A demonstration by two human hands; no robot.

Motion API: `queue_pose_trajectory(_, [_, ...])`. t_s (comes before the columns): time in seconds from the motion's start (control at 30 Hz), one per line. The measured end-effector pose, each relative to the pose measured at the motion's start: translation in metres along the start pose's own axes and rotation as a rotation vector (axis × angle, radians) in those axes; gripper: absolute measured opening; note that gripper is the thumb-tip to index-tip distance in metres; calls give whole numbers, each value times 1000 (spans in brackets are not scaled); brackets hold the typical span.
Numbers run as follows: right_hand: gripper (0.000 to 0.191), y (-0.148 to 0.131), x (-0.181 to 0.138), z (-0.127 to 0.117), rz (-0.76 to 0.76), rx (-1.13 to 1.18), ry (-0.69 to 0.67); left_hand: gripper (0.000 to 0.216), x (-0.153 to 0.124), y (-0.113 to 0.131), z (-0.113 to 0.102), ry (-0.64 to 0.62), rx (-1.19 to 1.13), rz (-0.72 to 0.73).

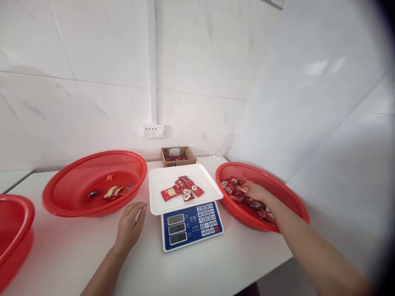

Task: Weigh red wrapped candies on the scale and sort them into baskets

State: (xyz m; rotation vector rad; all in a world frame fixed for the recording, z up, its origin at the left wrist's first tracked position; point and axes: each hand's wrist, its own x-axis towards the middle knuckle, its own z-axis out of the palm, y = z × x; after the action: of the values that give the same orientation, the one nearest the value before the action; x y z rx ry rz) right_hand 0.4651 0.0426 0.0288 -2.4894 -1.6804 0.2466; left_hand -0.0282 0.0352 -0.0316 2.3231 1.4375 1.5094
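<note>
My right hand reaches into the right-hand red plastic basin, its fingers closed on a small red packet among many similar packets. My left hand hovers over the table just left of the scale, fingers loosely bent, thumb slightly apart, holding nothing. Between my hands stands a digital weighing scale with a blue keypad panel and a white tray. Several red snack packets lie in a loose cluster on that tray. The fingertips of my right hand are partly hidden among the packets.
Left of the scale is another red basin with a few small packets inside. A further red basin is cut off at the left edge. Behind the scale sits an open cardboard box with red packets. A socket is on the wall.
</note>
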Motion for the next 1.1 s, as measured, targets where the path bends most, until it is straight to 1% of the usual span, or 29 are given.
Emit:
queue_pose_trajectory(0.2, [53,-8,0,-8,43,40,1,19,-2,-1,1,-9,-12,-7])
queue_pose_trajectory(0.27, [54,-10,-1,-10,32,63,-5,19,-2,0,0,-13,-12,-20])
queue_pose_trajectory(0.4, [50,-12,-2,-14,-4,100,-14,19,-2,2,-1,-9,-28,-25])
queue_pose_trajectory(0.47, [50,-16,-3,-19,8,102,8,18,-2,3,-1,-9,-31,-25])
queue_pose_trajectory(0.53, [53,-26,-6,-25,35,98,62,18,-2,3,-1,-8,-29,-32])
queue_pose_trajectory(0.6, [52,-45,-13,-30,4,148,137,18,-2,3,-1,-5,-29,-34])
queue_pose_trajectory(0.67, [42,-74,-24,-33,-101,271,189,18,-2,3,-1,-5,-29,-32])
queue_pose_trajectory(0.7, [36,-91,-31,-33,-157,327,190,18,-3,3,0,-8,-29,-31])
queue_pose_trajectory(0.77, [28,-128,-48,-28,-291,448,153,18,-3,3,0,-14,-29,-32])
queue_pose_trajectory(0.83, [22,-164,-64,-19,-403,516,90,19,-3,4,-1,-15,-30,-37])
queue_pose_trajectory(0.87, [21,-180,-71,-13,-466,538,30,19,-3,4,-1,-14,-31,-37])
queue_pose_trajectory(0.9, [20,-195,-77,-8,-517,555,12,20,-3,4,-1,-12,-33,-37])
queue_pose_trajectory(0.97, [20,-217,-83,3,-626,571,-3,20,-3,4,-2,-9,-37,-37])
queue_pose_trajectory(1.03, [23,-232,-84,13,-707,530,48,21,-2,4,-2,-9,-39,-40])
queue_pose_trajectory(1.1, [32,-239,-84,21,-757,416,105,20,-2,4,-2,-7,-39,-38])
